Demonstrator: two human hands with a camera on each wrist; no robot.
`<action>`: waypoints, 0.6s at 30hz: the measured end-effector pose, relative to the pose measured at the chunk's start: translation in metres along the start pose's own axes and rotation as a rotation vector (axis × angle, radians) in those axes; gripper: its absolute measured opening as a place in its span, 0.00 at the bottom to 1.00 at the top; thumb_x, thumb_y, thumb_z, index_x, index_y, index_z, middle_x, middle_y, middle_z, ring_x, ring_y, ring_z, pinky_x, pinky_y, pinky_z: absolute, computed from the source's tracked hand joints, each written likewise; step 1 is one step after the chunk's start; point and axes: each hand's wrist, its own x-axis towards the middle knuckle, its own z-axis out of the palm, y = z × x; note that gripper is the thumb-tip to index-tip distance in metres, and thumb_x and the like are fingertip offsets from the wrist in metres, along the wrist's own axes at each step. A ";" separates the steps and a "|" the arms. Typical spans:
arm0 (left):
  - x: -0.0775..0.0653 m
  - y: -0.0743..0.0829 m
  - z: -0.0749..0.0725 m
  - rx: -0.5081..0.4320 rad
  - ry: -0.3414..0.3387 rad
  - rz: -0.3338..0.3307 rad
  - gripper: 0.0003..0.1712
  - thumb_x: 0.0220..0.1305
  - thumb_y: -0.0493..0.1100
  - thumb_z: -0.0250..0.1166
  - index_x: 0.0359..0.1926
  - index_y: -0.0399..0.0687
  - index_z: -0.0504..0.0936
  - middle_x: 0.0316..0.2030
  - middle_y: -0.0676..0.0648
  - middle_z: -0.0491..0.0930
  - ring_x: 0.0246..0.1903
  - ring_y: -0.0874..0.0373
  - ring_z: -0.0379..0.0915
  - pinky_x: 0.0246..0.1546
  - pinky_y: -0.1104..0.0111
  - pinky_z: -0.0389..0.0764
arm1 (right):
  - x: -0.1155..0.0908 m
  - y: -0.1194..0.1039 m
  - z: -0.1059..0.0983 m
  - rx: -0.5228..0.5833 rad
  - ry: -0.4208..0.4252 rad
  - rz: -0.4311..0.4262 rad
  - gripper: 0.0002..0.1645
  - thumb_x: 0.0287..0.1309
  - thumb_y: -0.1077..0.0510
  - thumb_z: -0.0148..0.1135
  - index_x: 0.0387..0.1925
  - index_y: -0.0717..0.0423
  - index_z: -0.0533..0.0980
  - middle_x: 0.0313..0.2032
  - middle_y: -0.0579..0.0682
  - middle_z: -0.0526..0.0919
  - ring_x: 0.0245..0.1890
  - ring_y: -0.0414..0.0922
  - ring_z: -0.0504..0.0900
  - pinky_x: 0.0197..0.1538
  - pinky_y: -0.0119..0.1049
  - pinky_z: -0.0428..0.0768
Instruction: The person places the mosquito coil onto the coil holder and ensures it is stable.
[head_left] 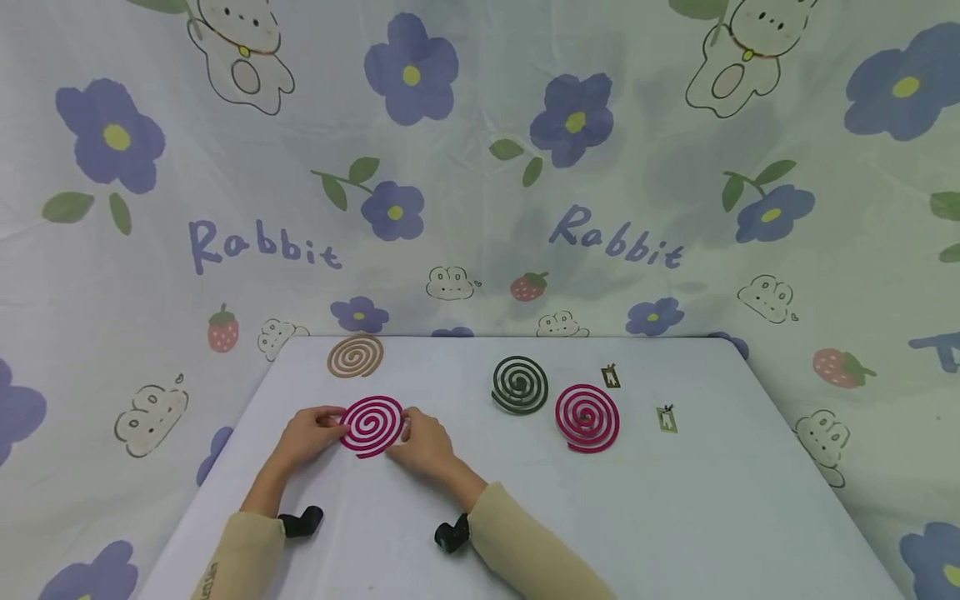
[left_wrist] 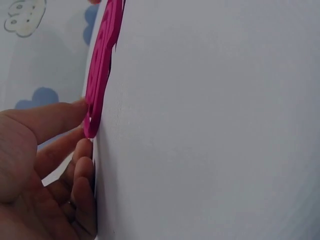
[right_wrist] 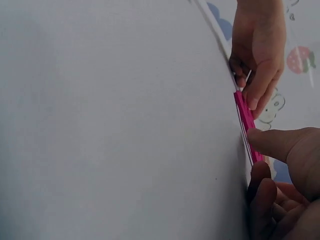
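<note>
Beige-sleeved, the left hand (head_left: 309, 435) pinches a pink coil (head_left: 370, 426) at the table's (head_left: 712, 500) left, a tan coil (head_left: 355, 357) behind; the right hand (head_left: 426, 447) pinches the pink one's other side; then I see a green coil (head_left: 519, 384), another pink coil (head_left: 587, 417), metal pieces (head_left: 667, 427)

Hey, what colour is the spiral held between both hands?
The held spiral is magenta pink; the head view shows it best.

Left hand (head_left: 306, 435) opposite right hand (head_left: 426, 446)

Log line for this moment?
left hand: pinches pink coil, left edge | right hand: pinches its right edge | tan coil: behind | green coil, second pink coil: to the right
</note>
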 end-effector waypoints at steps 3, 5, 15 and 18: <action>-0.001 0.001 0.000 -0.002 -0.010 -0.009 0.24 0.58 0.43 0.71 0.53 0.33 0.80 0.29 0.48 0.77 0.30 0.53 0.69 0.32 0.64 0.70 | 0.002 0.000 -0.001 -0.032 -0.029 0.006 0.37 0.45 0.50 0.78 0.56 0.56 0.74 0.21 0.37 0.72 0.20 0.34 0.69 0.23 0.28 0.69; -0.001 0.002 0.001 -0.002 -0.007 -0.012 0.24 0.58 0.42 0.71 0.52 0.33 0.80 0.28 0.48 0.76 0.30 0.53 0.69 0.32 0.64 0.70 | 0.003 0.001 0.000 -0.045 -0.032 0.010 0.37 0.44 0.50 0.78 0.56 0.56 0.74 0.20 0.37 0.72 0.19 0.34 0.70 0.22 0.28 0.69; 0.002 0.000 0.003 -0.014 0.020 -0.014 0.24 0.57 0.43 0.72 0.51 0.34 0.81 0.26 0.48 0.76 0.29 0.53 0.68 0.31 0.64 0.69 | 0.008 0.002 0.001 -0.010 0.027 0.045 0.40 0.40 0.49 0.80 0.57 0.57 0.76 0.18 0.37 0.73 0.19 0.34 0.70 0.22 0.28 0.70; 0.001 0.000 0.002 -0.014 0.024 -0.022 0.24 0.57 0.43 0.72 0.51 0.34 0.81 0.26 0.48 0.76 0.29 0.53 0.68 0.32 0.64 0.69 | 0.008 0.002 0.001 -0.005 0.031 0.037 0.40 0.40 0.49 0.80 0.56 0.58 0.76 0.18 0.36 0.73 0.18 0.34 0.70 0.22 0.28 0.69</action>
